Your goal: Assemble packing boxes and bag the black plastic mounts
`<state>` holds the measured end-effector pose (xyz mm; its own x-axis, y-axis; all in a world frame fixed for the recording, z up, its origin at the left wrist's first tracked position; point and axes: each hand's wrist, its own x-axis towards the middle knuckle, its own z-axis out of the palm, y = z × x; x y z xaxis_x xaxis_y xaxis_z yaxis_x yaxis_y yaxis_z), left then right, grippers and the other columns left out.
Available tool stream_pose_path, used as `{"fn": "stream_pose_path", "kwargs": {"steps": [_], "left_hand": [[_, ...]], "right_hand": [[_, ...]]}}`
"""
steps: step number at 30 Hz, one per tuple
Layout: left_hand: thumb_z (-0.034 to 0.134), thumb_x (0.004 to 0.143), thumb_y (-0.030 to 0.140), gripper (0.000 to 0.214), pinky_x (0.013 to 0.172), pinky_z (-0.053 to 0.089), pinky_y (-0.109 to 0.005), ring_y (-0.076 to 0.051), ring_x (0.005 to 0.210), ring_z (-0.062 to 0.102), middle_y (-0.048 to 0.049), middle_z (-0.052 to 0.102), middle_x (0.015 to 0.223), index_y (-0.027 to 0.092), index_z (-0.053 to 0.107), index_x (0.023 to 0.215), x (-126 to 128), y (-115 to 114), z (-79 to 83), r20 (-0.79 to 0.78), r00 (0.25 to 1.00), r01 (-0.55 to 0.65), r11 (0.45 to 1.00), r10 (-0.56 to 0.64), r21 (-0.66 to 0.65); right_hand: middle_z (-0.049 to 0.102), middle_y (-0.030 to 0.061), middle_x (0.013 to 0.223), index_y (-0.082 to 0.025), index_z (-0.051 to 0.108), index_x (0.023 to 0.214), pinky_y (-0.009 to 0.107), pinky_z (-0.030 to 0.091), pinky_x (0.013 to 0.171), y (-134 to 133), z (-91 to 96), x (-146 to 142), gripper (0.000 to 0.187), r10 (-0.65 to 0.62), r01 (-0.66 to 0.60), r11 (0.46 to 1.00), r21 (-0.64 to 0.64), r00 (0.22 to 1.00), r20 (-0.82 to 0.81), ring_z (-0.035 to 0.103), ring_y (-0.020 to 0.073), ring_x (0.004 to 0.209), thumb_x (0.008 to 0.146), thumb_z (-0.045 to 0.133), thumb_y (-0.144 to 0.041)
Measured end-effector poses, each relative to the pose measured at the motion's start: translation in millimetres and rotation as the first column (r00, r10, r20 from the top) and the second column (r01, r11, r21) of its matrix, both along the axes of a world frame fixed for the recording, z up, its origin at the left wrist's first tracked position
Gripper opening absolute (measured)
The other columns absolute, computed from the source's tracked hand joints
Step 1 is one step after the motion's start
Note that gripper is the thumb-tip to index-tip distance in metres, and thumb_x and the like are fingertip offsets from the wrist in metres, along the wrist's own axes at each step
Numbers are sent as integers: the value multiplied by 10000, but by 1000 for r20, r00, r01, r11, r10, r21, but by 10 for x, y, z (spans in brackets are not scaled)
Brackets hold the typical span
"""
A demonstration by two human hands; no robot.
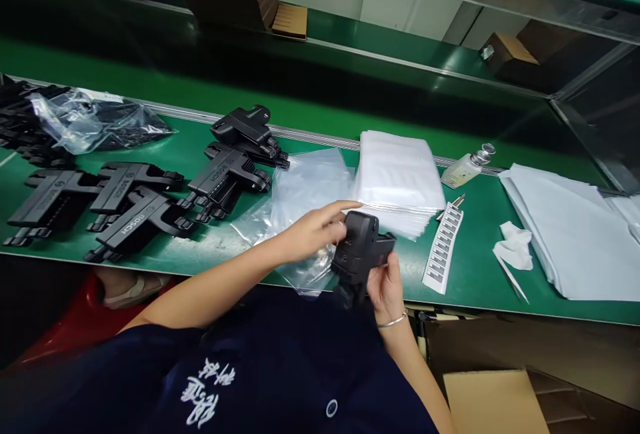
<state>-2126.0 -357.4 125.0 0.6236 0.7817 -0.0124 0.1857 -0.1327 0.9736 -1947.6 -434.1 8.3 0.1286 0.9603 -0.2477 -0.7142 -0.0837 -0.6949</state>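
Close to my body, over the table's front edge, I hold a black plastic housing (356, 247), tilted and slightly blurred at its lower end. My left hand (320, 231) is at its upper left side, index finger stretched past the top and the other fingers curled against it. From below and to the right, my right hand (386, 284) grips it, partly hidden behind it. Clear plastic bags (310, 184) lie flat beneath my left hand. Just beyond the housing stands a stack of white translucent bags (397, 171).
Several similar black housings marked BOSCH (135, 217) lie to the left, near a bag of black parts (100, 121). Rightward are a label strip (443, 247), a pump bottle (467, 166), tweezers (511, 277), a crumpled tissue (515, 245) and white sheets (575, 234). Cardboard boxes (493, 401) stand below.
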Motion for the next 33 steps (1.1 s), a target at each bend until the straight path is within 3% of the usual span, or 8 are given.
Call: {"fn": "stream_pose_path", "kwargs": {"steps": [5, 9, 11, 14, 17, 20, 28, 33], "left_hand": [[763, 759, 345, 836, 982, 473, -408, -297, 1175, 575, -105, 582, 1300, 288, 330, 1472, -234, -154, -52, -78, 987, 146, 981, -137, 125], [823, 701, 409, 793, 896, 518, -346, -250, 1063, 629, -80, 621, 1190, 285, 421, 1372, -255, -187, -159, 189, 982, 6, 986, 26, -168], [842, 653, 494, 808, 773, 544, -273, -208, 940, 655, -62, 650, 1090, 257, 463, 1326, -234, -204, -226, 290, 940, -45, 905, 182, -424], [825, 645, 556, 682, 641, 536, -201, -148, 774, 646, -44, 676, 932, 176, 595, 1163, -234, -248, -345, 284, 880, -55, 677, 380, -734], [734, 780, 519, 467, 671, 556, -218, -146, 745, 654, -47, 693, 852, 136, 661, 1038, -290, -278, -460, 225, 837, -55, 486, 498, -872], [595, 910, 462, 377, 708, 558, -234, -150, 747, 670, -63, 713, 856, 125, 675, 1060, -363, -243, -538, 178, 824, -57, 391, 538, -919], [415, 996, 408, 432, 674, 535, -265, -168, 678, 678, -72, 735, 865, 172, 591, 1311, -328, 5, -580, 177, 822, -76, 412, 541, -908], [463, 962, 444, 414, 674, 537, -268, -182, 703, 675, -67, 730, 879, 177, 636, 1228, -322, 20, -503, 96, 827, -185, 429, 555, -884]], "right_hand": [[698, 66, 1101, -271, 611, 1161, 426, 522, 953, -79, 40, 262, 674, -176, 81, 957, 278, 925, 336, 656, 246, 1035, 613, 802, -613], [652, 104, 1167, -240, 548, 1284, 426, 557, 896, -63, 199, 327, 742, -65, -74, 952, 296, 899, 434, 650, 253, 1034, 700, 706, -669], [666, 79, 1062, -237, 574, 1228, 372, 608, 725, -21, 274, 305, 636, -12, -114, 957, 268, 904, 428, 676, 205, 858, 743, 690, -632], [644, 1, 771, -213, 612, 1032, 278, 578, 519, 53, 356, 228, 442, 2, -100, 975, 198, 897, 442, 626, 128, 572, 748, 733, -530], [597, -34, 646, -199, 584, 937, 241, 541, 464, 102, 410, 143, 444, 16, -90, 987, 133, 879, 476, 611, 121, 502, 714, 747, -547], [601, -33, 656, -207, 565, 947, 242, 531, 463, 103, 481, 67, 449, -4, -92, 985, 148, 837, 547, 598, 118, 500, 725, 722, -566], [662, 8, 754, -222, 568, 993, 311, 573, 621, -28, 862, -353, 362, -175, -332, 898, 290, 336, 926, 649, 177, 645, 734, 758, -389], [706, 81, 970, -195, 537, 1249, 344, 588, 742, -15, 799, -68, 498, -153, -399, 880, 257, 274, 950, 690, 211, 810, 833, 663, -439]]}}
